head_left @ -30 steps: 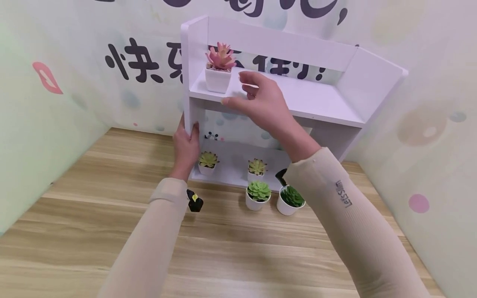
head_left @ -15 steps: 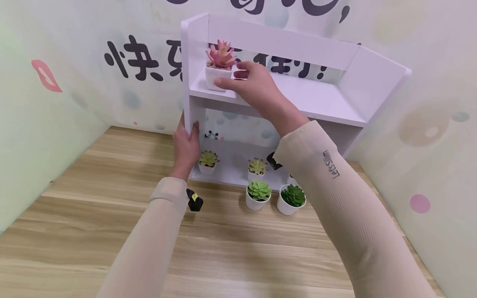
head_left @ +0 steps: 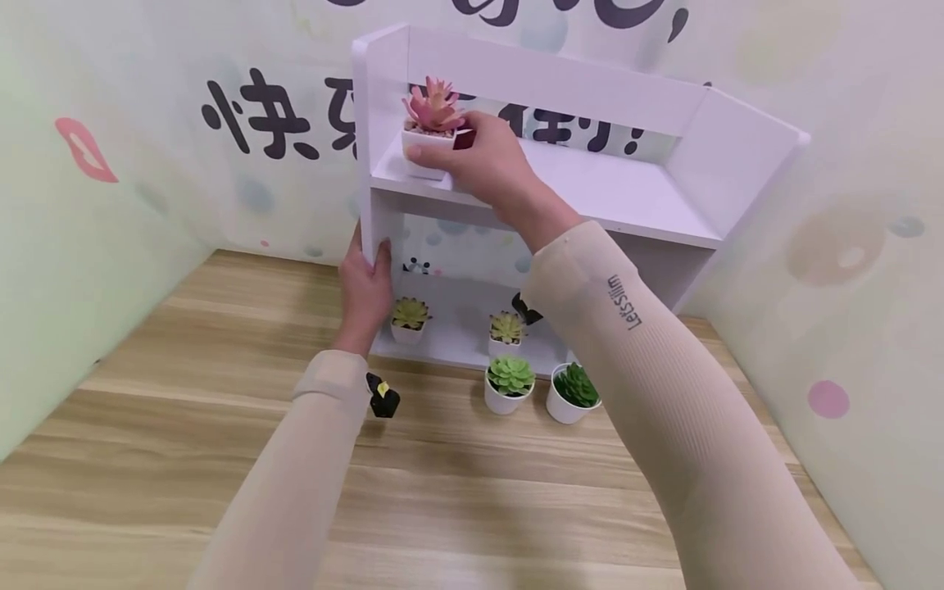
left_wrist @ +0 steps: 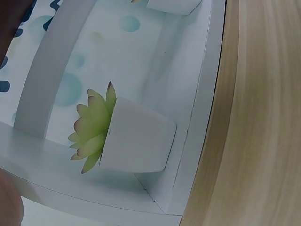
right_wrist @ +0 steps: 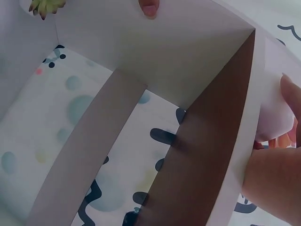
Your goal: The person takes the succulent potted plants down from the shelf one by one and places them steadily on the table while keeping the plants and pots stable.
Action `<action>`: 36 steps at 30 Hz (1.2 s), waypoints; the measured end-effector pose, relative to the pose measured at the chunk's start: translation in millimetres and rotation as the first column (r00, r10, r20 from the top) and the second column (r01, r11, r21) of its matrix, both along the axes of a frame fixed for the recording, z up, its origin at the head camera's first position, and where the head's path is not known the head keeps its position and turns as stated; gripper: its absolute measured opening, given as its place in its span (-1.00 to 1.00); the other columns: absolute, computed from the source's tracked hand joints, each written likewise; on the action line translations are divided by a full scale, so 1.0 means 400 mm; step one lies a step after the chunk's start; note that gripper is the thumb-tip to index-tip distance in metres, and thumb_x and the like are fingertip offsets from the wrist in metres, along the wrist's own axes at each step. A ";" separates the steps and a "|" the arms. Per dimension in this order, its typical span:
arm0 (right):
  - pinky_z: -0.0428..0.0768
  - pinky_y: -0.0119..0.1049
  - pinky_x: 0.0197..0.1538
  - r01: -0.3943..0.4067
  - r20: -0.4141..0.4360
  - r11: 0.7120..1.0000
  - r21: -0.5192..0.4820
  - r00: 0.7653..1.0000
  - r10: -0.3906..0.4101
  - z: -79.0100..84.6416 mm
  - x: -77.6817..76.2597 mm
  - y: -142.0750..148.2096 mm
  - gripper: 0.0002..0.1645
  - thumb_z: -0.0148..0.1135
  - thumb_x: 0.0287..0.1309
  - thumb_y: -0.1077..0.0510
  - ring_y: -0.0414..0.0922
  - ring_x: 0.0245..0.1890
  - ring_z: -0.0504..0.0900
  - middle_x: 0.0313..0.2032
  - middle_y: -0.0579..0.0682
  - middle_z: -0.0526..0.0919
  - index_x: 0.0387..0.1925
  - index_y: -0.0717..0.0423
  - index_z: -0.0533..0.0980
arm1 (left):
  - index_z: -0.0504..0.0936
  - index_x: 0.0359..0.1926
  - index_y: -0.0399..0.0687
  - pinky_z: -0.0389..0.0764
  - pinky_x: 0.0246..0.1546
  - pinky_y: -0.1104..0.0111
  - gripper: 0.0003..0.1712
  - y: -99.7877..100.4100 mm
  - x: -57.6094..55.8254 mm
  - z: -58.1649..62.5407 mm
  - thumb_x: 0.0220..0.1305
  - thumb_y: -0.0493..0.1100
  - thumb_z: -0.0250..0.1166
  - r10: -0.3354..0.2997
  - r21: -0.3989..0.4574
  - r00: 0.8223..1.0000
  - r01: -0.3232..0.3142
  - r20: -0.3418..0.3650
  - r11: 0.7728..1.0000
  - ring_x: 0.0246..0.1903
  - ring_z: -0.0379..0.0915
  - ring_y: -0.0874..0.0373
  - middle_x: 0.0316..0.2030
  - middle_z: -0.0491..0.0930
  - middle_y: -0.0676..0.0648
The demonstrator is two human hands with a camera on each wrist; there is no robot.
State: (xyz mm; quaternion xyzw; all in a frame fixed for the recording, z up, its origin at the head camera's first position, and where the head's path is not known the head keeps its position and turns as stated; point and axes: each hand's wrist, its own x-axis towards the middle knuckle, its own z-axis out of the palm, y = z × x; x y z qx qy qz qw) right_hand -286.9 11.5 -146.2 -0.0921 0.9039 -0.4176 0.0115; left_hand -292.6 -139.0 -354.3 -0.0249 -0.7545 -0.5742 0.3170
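A white two-tier shelf stands on the table. My left hand grips its left side panel, thumb on the inner face. On the left end of the upper board is a pink succulent in a square white pot. My right hand holds this pot from the right, thumb across the front; its far fingers are hidden behind. In the right wrist view, the pot shows beside the thumb. Nearest to my left hand on the lower board sits a yellow-green succulent in a square pot.
Another yellow-green succulent stands farther right on the lower board. In front of the shelf, a light green succulent and a dark green one stand in round white pots on the wooden table. Walls rise behind and on both sides.
My right hand has moved left and slightly up to the pink succulent's pot, and its thumb and fingers have taken hold of it. My left hand stays on the side panel.
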 end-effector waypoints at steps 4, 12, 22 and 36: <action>0.52 -0.34 0.28 -0.007 -0.018 1.000 -0.003 1.000 0.007 -0.001 0.003 -0.002 -0.05 0.49 0.03 -0.27 -0.18 0.17 0.42 0.28 -0.11 0.49 0.41 -0.18 0.34 | 0.30 0.44 -0.12 0.50 0.35 -0.05 -0.49 -0.003 0.000 0.001 0.56 -0.12 0.03 0.003 0.000 1.000 -0.003 0.005 1.000 0.27 0.47 -0.13 0.29 0.51 -0.26; 0.61 -0.35 -0.02 -0.070 -0.060 0.993 -0.091 0.996 0.065 -0.011 0.026 0.015 -0.25 0.53 0.03 -0.17 -0.17 -0.09 0.53 -0.01 -0.11 0.56 0.24 -0.10 0.47 | 0.26 0.48 -0.11 0.48 0.37 -0.02 -0.46 0.001 -0.003 -0.005 0.57 -0.13 0.01 -0.010 -0.007 1.000 0.010 -0.016 1.000 0.29 0.47 -0.11 0.30 0.51 -0.26; 0.61 -0.29 0.13 -0.152 -0.121 0.968 -0.200 0.984 0.130 -0.034 0.084 0.048 -0.31 0.56 0.04 -0.08 -0.19 0.02 0.53 0.07 -0.11 0.60 0.19 -0.07 0.50 | 0.21 0.51 -0.11 0.43 0.42 0.00 -0.43 -0.002 -0.003 -0.006 0.58 -0.16 0.01 -0.035 -0.005 0.997 0.035 -0.064 0.999 0.32 0.43 -0.12 0.34 0.47 -0.28; 0.67 -0.29 0.18 -0.161 -0.098 0.942 -0.293 0.986 0.138 -0.146 0.192 0.111 -0.23 0.58 0.03 0.00 -0.21 0.11 0.65 0.13 -0.12 0.66 0.27 -0.08 0.46 | 0.24 0.51 -0.06 0.41 0.43 0.02 -0.43 -0.008 -0.003 -0.001 0.56 -0.12 0.01 -0.032 0.011 0.999 0.033 -0.017 0.999 0.37 0.40 -0.06 0.36 0.47 -0.23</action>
